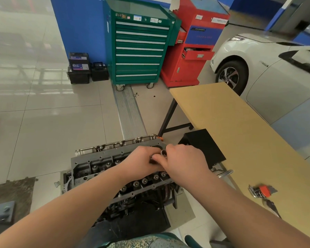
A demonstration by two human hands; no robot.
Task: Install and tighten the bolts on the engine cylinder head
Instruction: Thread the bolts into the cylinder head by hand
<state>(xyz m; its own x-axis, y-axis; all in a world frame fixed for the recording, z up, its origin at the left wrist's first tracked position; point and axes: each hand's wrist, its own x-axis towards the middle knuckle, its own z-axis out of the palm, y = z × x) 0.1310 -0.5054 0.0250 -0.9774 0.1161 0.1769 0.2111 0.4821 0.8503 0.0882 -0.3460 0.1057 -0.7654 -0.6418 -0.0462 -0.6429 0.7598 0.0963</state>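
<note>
The grey engine cylinder head sits on a stand in the lower middle of the head view, with valve springs showing along its top. Both hands meet over its far right end. My left hand curls around a dark tool handle there. My right hand pinches a small silver metal part, a socket or bolt head, between the two hands. The bolt's seat is hidden under my fingers.
A tan wooden table runs along the right, carrying a black box, an orange-and-metal tool and pliers. Green and red tool cabinets stand behind, a white car at right, batteries on the tiled floor.
</note>
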